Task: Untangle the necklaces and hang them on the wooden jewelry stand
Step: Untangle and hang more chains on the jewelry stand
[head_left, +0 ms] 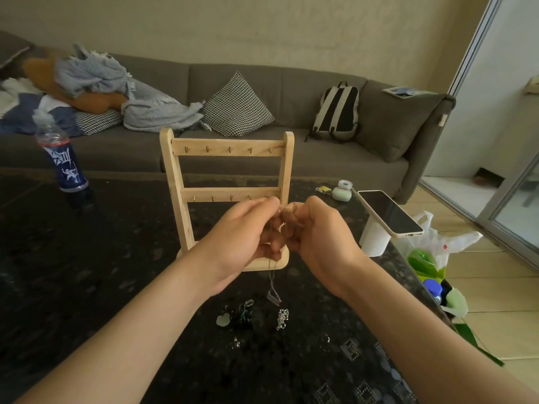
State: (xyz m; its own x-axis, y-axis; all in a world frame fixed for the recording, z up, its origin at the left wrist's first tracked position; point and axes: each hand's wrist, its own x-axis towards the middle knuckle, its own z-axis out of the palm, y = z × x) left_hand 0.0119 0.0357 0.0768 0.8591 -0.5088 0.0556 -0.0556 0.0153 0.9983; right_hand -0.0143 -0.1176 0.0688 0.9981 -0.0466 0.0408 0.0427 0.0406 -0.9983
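The wooden jewelry stand (227,170) stands upright in the middle of the dark table, with two rails of small hooks that carry nothing. In front of its lower rail my left hand (242,234) and my right hand (318,231) pinch a thin necklace chain (274,275) between fingertips. The chain hangs down past the stand's base, and its lower end with a small grey pendant dangles just above the table. On the table nearer to me lie a dark tangled necklace with a pale green pendant (237,314) and a silver chain (282,318).
A blue-labelled bottle (62,161) stands at the table's back left. A phone (389,212) lies on a white cylinder (374,240) at the right edge, near a small pale case (341,192). Bags sit on the floor at the right. A grey sofa runs behind.
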